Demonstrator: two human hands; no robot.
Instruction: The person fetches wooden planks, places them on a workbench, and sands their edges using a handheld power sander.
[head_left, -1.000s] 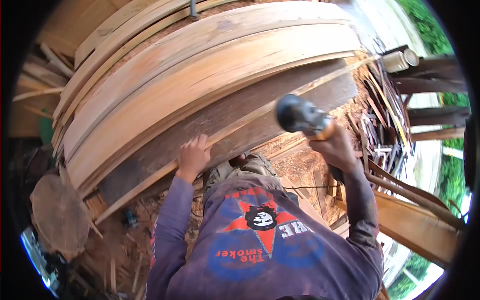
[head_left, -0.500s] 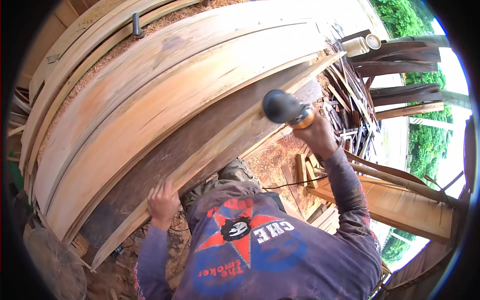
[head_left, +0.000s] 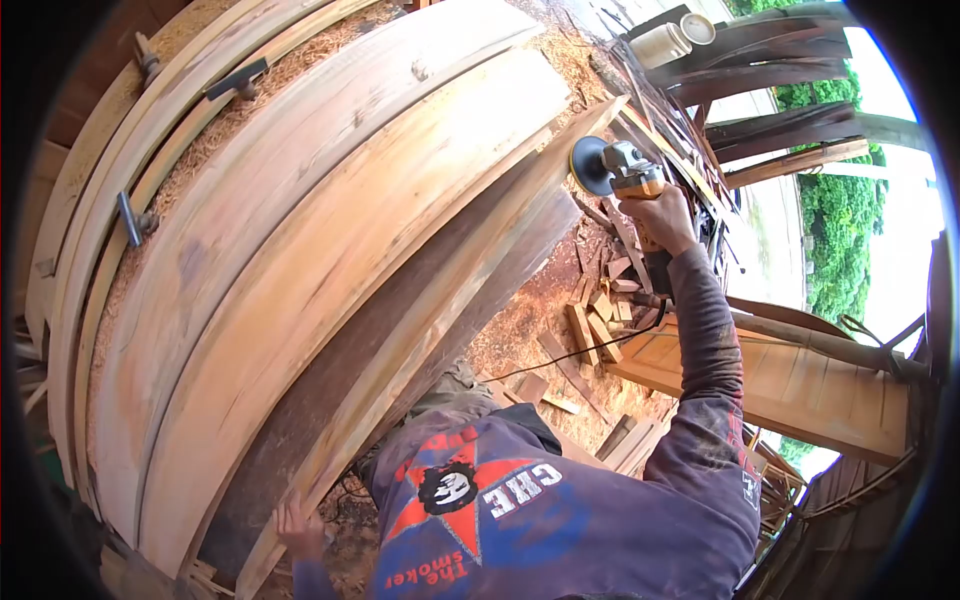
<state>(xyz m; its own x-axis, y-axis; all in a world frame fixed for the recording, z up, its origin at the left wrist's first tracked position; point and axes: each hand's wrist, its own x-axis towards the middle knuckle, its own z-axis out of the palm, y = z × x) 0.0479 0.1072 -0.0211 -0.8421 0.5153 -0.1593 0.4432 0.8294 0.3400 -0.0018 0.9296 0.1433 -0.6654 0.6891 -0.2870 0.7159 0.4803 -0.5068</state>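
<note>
My right hand (head_left: 662, 215) grips an orange and grey angle grinder (head_left: 638, 175) by its body. Its round, yellow-rimmed sanding disc (head_left: 592, 166) is at the far end of a long narrow plank (head_left: 440, 305), close to the wood; contact is hard to make out. That plank stands on edge across a dark board (head_left: 300, 415). Near its lower end, my left hand (head_left: 300, 530) has its fingers over the edge, holding the wood. The grinder's black cable (head_left: 590, 348) trails down behind my right forearm.
Wide curved planks (head_left: 330, 270) lie to the left, with clamps (head_left: 135, 220) and shavings beyond. Wood offcuts (head_left: 595, 325) litter the floor on the right, near a panelled wooden door (head_left: 770, 390). A whitish bucket (head_left: 660, 45) lies at the back right.
The grinder has moved up and right toward the plank's far end, its disc now seen more from the side. My left hand appears lower along the plank. The whole view has shifted.
</note>
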